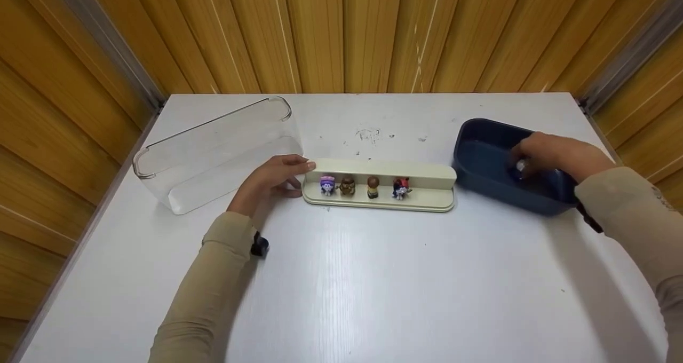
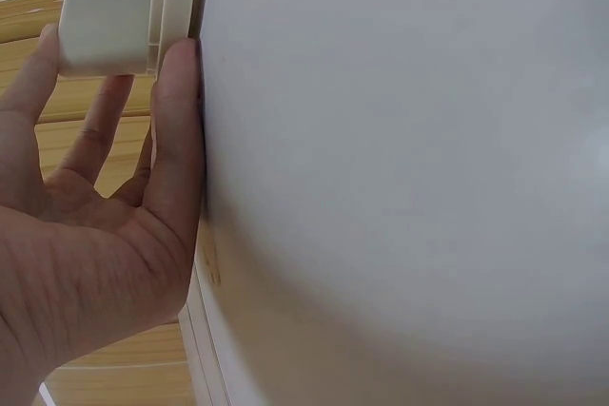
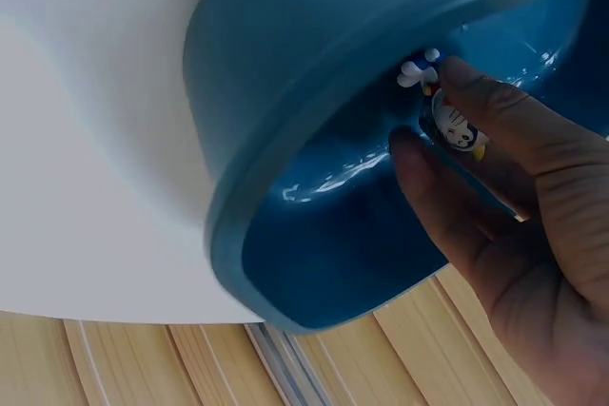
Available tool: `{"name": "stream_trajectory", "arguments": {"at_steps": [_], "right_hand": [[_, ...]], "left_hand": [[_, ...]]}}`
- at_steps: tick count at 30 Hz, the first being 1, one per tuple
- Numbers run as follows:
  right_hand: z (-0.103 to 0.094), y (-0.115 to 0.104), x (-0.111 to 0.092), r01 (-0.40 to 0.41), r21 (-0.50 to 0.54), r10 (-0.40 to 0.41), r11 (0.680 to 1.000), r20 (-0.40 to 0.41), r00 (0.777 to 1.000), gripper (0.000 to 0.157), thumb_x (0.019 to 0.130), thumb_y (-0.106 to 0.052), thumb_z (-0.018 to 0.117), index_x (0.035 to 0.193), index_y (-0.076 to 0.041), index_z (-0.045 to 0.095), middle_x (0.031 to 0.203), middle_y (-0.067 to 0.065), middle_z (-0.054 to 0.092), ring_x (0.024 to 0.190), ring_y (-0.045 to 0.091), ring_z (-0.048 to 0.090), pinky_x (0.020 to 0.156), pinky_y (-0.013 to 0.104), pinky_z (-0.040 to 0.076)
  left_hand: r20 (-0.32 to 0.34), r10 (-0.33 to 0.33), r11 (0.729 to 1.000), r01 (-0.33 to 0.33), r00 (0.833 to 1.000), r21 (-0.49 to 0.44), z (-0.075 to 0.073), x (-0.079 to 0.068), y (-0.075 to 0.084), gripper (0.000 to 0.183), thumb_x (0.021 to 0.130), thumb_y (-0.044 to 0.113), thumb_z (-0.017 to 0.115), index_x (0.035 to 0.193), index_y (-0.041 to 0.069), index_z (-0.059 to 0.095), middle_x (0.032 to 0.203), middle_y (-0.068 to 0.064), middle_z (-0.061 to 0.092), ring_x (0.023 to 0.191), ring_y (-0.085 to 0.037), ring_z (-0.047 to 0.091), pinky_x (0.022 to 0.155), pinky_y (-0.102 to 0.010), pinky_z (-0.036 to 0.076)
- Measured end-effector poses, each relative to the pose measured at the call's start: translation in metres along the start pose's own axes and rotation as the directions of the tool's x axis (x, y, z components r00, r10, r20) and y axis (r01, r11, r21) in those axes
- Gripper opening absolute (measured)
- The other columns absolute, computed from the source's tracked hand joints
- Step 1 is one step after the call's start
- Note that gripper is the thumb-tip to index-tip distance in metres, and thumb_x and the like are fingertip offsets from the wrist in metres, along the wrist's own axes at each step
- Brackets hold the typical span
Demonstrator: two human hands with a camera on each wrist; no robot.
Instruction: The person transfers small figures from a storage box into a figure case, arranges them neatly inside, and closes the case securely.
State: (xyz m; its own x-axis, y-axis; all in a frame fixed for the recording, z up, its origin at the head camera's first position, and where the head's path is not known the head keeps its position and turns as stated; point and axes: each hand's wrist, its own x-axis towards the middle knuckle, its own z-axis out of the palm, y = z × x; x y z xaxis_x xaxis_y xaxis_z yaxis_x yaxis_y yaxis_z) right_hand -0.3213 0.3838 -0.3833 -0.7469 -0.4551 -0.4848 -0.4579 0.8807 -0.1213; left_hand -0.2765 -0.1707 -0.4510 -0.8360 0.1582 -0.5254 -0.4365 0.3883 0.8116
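My left hand (image 1: 275, 176) grips the left end of a cream display base (image 1: 379, 166), thumb and fingertips at its edges. Standing in a row on the base are several small toy figures: a purple-haired one (image 1: 327, 186), a brown one (image 1: 347, 186), a brown-haired one in yellow (image 1: 373, 187) and a red-and-black-topped one (image 1: 401, 188). On the right, my right hand (image 1: 560, 155) reaches inside a dark blue tub (image 1: 501, 189). Between thumb and fingers it pinches a small blue-and-white toy figure (image 3: 455, 125), partly hidden by the fingers.
A clear plastic cover (image 1: 224, 139) lies at the left back of the white table (image 1: 373, 288), beyond my left hand. Wood-patterned panels (image 1: 368, 37) stand along the table's back and sides. The tub's raised wall surrounds my right hand.
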Motion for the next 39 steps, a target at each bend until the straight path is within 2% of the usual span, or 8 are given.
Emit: {"name": "stream_trajectory", "arguments": {"at_steps": [8,15,18,24,30,39], "right_hand": [[-0.0059,0.0002,0.0002,-0.002,0.011,0.001,1.0,0.011,1.0,0.026,0.084,-0.002,0.079,0.11,-0.001,0.075,0.099,0.008,0.071,0.086,0.023,0.061,0.079,0.05,0.058],[-0.0068,0.0038,0.0013,0.01,0.03,-0.011,1.0,0.033,0.999,0.028,0.083,-0.002,0.08,0.11,-0.006,0.077,0.102,0.007,0.072,0.088,0.022,0.062,0.08,0.05,0.059],[-0.0064,0.0036,0.0029,0.009,0.026,-0.009,1.0,0.027,1.0,0.028,0.083,-0.002,0.081,0.111,-0.006,0.077,0.102,0.007,0.072,0.088,0.022,0.063,0.081,0.05,0.059],[-0.0088,0.0028,0.0038,0.063,-0.013,-0.063,0.998,-0.015,0.998,0.026,0.08,-0.002,0.083,0.106,-0.005,0.078,0.099,0.007,0.073,0.086,0.022,0.063,0.077,0.048,0.059],[-0.0078,0.001,0.0046,0.016,0.016,-0.016,1.0,-0.008,1.0,0.026,0.082,0.0,0.08,0.107,-0.006,0.078,0.1,0.006,0.072,0.088,0.022,0.062,0.08,0.05,0.059],[-0.0012,-0.0024,0.0028,0.01,0.026,-0.009,1.0,-0.025,1.0,0.025,0.082,0.0,0.08,0.106,-0.004,0.078,0.1,0.008,0.072,0.088,0.023,0.064,0.08,0.05,0.06]], "left_hand": [[-0.002,0.0,1.0,0.0,1.0,-0.007,0.0017,-0.0022,0.0019,0.063,0.091,0.049,0.075,0.142,0.017,0.056,0.122,-0.01,0.06,0.096,-0.021,0.061,0.081,-0.031,0.061],[-0.005,0.007,1.0,-0.007,1.0,-0.004,0.0024,-0.0012,0.0004,0.062,0.09,0.05,0.075,0.141,0.017,0.058,0.121,-0.01,0.061,0.097,-0.022,0.061,0.081,-0.031,0.061],[-0.013,0.008,1.0,-0.008,1.0,-0.018,0.0019,-0.001,-0.0004,0.065,0.09,0.05,0.076,0.142,0.017,0.056,0.12,-0.009,0.061,0.095,-0.021,0.061,0.08,-0.031,0.061],[-0.017,0.036,0.999,-0.036,0.999,-0.012,0.0015,-0.0041,0.001,0.06,0.092,0.048,0.075,0.14,0.017,0.059,0.119,-0.008,0.06,0.092,-0.019,0.06,0.079,-0.03,0.061],[-0.017,0.021,1.0,-0.021,1.0,-0.011,0.0012,-0.0047,0.0009,0.061,0.093,0.048,0.073,0.142,0.017,0.057,0.121,-0.009,0.059,0.094,-0.019,0.06,0.08,-0.03,0.061],[-0.023,0.014,1.0,-0.014,1.0,-0.008,0.0036,-0.0019,-0.002,0.061,0.092,0.048,0.074,0.142,0.016,0.057,0.126,-0.01,0.058,0.098,-0.021,0.059,0.078,-0.029,0.061]]}}
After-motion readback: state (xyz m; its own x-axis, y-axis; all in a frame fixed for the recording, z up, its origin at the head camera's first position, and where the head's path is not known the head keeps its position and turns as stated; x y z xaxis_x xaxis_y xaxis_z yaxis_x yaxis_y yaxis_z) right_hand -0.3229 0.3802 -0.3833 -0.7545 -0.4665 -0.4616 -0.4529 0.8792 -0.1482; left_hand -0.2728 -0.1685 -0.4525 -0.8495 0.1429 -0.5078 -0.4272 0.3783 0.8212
